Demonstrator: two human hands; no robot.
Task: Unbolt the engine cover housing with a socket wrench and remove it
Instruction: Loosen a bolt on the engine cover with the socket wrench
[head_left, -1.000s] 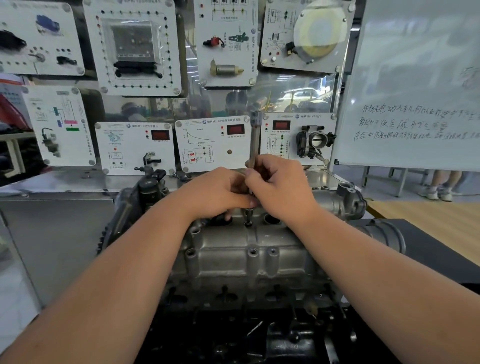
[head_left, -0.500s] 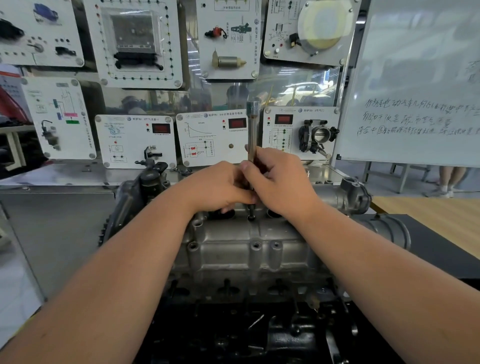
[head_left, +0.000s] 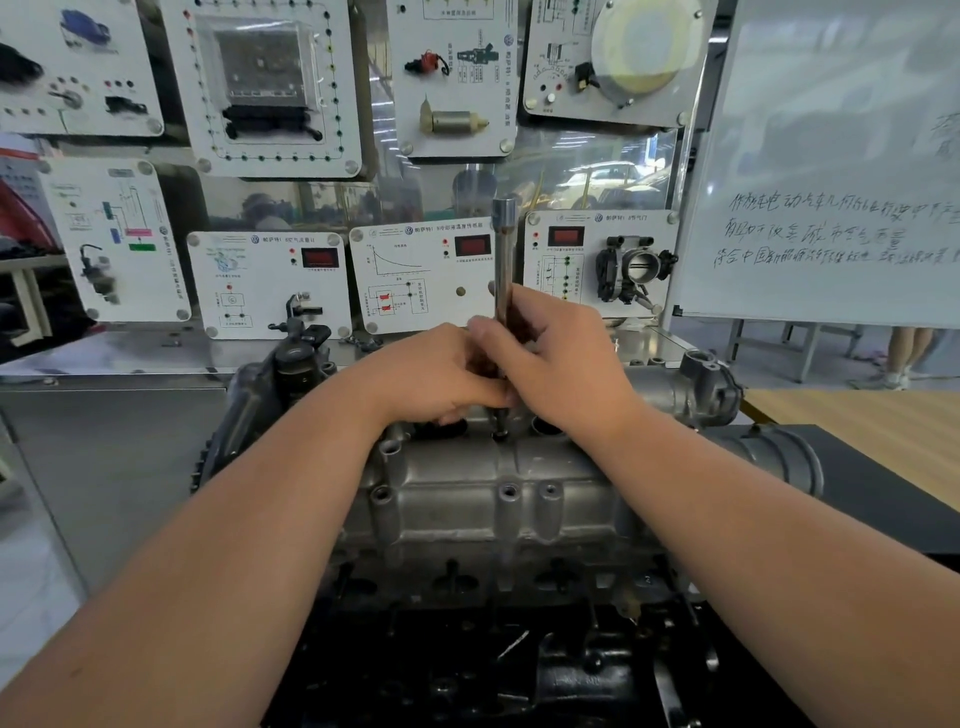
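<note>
Your right hand (head_left: 558, 358) and left hand (head_left: 441, 374) both have fingers curled round the socket extension bar (head_left: 503, 260). Its long axis stands upright, tip seated in a bolt hole on the cover housing (head_left: 493, 499) directly below your fingers.

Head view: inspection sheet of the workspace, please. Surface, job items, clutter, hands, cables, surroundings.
Surface: dark bench top under the engine.
Job's things: grey cover housing on the engine; socket extension bar upright, lower end at a bolt hole on the far edge.
Clutter: nothing seen.
Grippers: left hand and right hand both grip the bar.
Cables: nothing seen.
Surroundings: training panels behind, whiteboard with handwriting at right, a person's legs beyond it.
</note>
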